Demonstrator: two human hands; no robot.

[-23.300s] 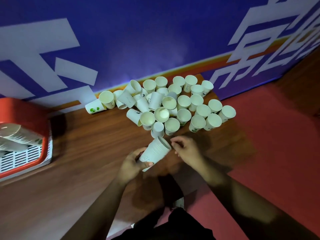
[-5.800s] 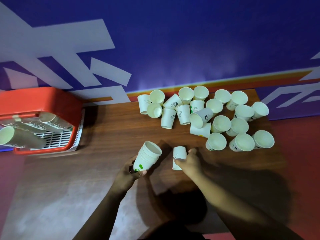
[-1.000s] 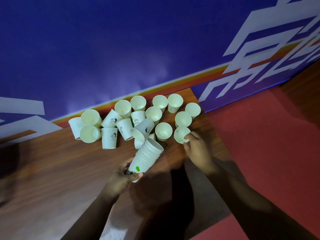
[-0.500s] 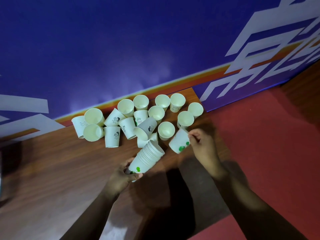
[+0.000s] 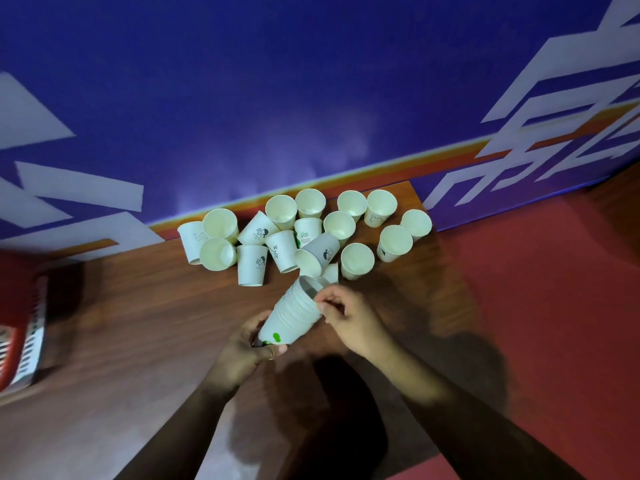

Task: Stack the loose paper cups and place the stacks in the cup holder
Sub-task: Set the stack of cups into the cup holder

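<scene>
A stack of white paper cups [image 5: 292,315] tilts up and to the right above the wooden table [image 5: 138,323]. My left hand [image 5: 247,346] grips the stack's bottom end. At the stack's open top, my right hand [image 5: 346,315] pinches the rim of the top cup with its fingertips. Several loose paper cups [image 5: 294,233] stand or lie in a cluster at the table's far side, just beyond the stack. The red and white cup holder [image 5: 20,327] shows only partly at the left edge.
A blue wall with white and orange graphics [image 5: 311,98] runs right behind the cups. The table's right edge [image 5: 446,268] drops to a red floor [image 5: 554,323].
My right hand picked a loose cup from the right of the cluster and brought it left onto the top of the stack. My left hand kept hold of the stack.
</scene>
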